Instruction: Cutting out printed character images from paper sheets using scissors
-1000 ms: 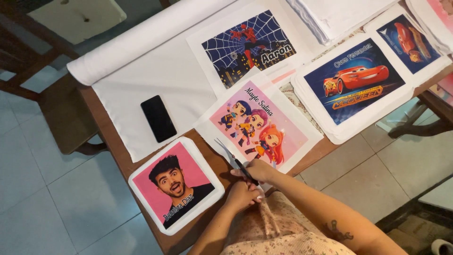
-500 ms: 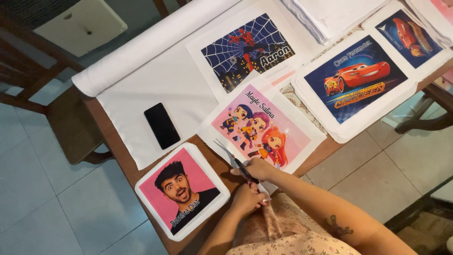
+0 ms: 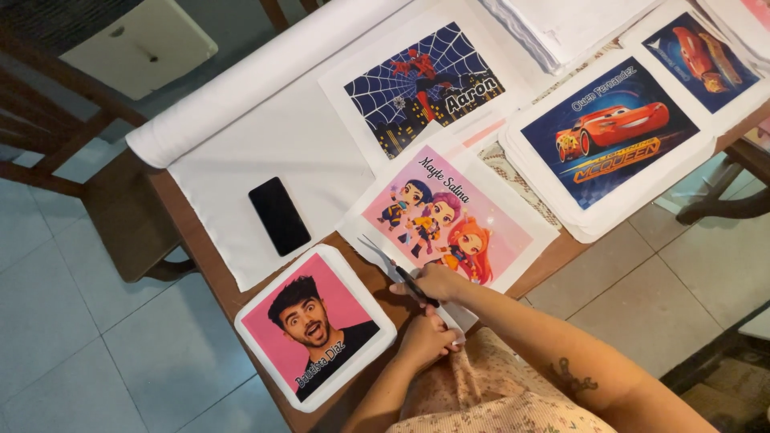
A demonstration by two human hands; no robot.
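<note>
My right hand (image 3: pixel 437 282) grips black-handled scissors (image 3: pixel 391 266), whose blades are apart and point up-left along the lower edge of a pink print with cartoon characters (image 3: pixel 473 216). My left hand (image 3: pixel 425 341) sits just below it at the table's front edge, pinching a white strip of material (image 3: pixel 459 317) that hangs off the print's corner. A pink portrait print with rounded corners (image 3: pixel 313 325) lies to the left of both hands.
A black phone (image 3: pixel 278 215) lies on a white cloth (image 3: pixel 241 176) unrolled from a roll (image 3: pixel 265 72). A dark spider-web print (image 3: pixel 425 88), a red-car print on a stack (image 3: pixel 613 132) and another car print (image 3: pixel 698 56) lie farther back. A wooden chair (image 3: pixel 48 104) stands at left.
The view has drifted a little, so the table sits lower and more to the right in frame. Both hands and the scissors stay at the same corner of the pink print.
</note>
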